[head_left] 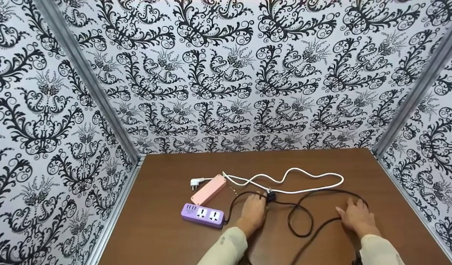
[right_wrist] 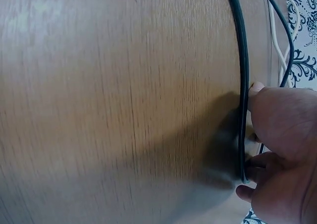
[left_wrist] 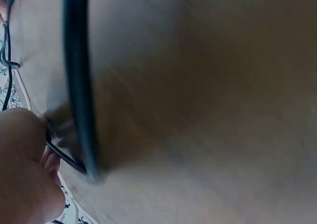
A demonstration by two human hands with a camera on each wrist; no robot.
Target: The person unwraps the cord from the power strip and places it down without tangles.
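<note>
Fingers of my left hand (head_left: 254,209) curl at a black cable (head_left: 244,192), beside its black plug (head_left: 271,195). In the left wrist view that hand (left_wrist: 25,169) has a length of black cable (left_wrist: 79,85) running in under its fingers. At the right, my right hand (head_left: 359,218) has its fingers bent over the same cable's loop, thumb apart. The right wrist view shows the black cable (right_wrist: 242,100) bending at the fingertips of that hand (right_wrist: 287,149). The cable joins a purple power strip (head_left: 203,215) left of my left hand.
A pink power strip (head_left: 209,189) lies behind the purple one, with a white plug (head_left: 195,183) next to it. Its white cable (head_left: 310,176) winds across the back of the brown table (head_left: 156,235). Patterned walls (head_left: 218,73) enclose the back and sides.
</note>
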